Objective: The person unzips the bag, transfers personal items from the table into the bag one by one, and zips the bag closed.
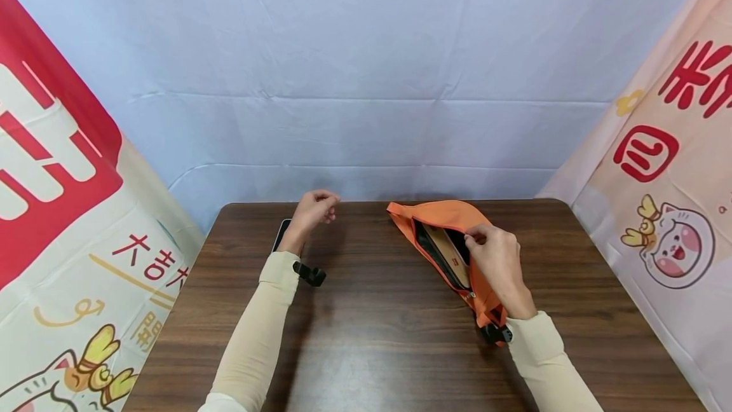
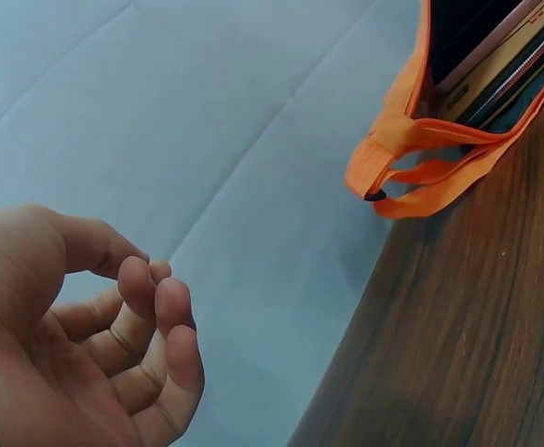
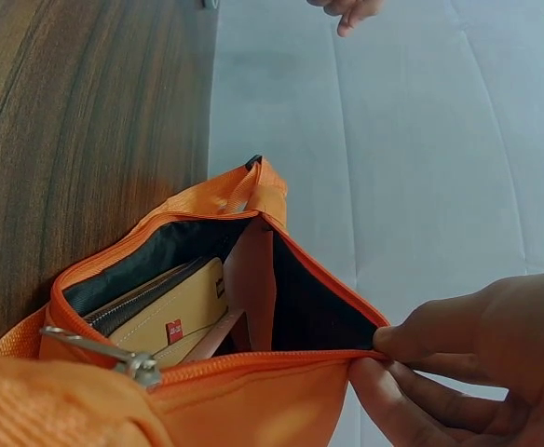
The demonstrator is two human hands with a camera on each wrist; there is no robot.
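Right hand (image 1: 496,254) is pinching bag (image 1: 454,213) by its rim; left hand (image 1: 312,211), loosely curled, empty, is hovering off bag's left end.

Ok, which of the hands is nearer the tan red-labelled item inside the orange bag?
Right. The right hand grips the orange bag by its edge, close to the tan item; the left hand is off to the left, touching neither.
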